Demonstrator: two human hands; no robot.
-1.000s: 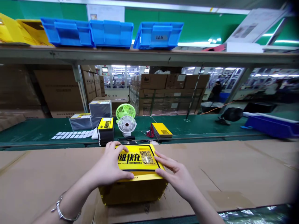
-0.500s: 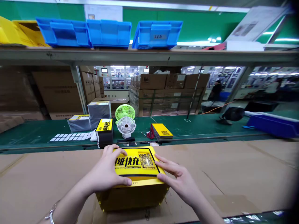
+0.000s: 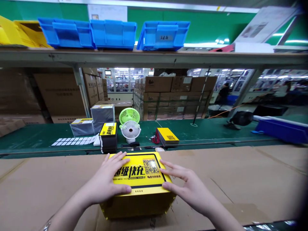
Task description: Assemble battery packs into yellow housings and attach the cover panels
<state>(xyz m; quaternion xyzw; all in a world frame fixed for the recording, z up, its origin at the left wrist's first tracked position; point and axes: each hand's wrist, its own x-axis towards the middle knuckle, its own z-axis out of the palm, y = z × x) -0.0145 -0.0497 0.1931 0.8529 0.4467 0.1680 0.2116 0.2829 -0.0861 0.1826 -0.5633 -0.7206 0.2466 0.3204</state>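
Note:
A yellow box [image 3: 137, 205] stands on the cardboard-covered bench in front of me. Its top carries a yellow panel [image 3: 134, 164] with a black border, black characters and a QR code. My left hand [image 3: 106, 179] lies on the panel's left part, fingers spread, thumb along the near edge. My right hand [image 3: 185, 183] rests at the right edge, its fingers apart and their tips touching the panel. Neither hand is wrapped round anything.
Beyond the cardboard [image 3: 240, 173] stand a black-sided stack of yellow cards [image 3: 108, 138], a white fan [image 3: 130, 130], a green fan [image 3: 129, 115] and another card stack [image 3: 168, 136]. Blue bins [image 3: 163, 35] line the shelf above. A blue tray [image 3: 281, 128] lies at right.
My left hand has shifted left and flattened on the panel, uncovering more of the print. The panel now sits flush along its near edge, where a gap showed before. My right hand has barely moved.

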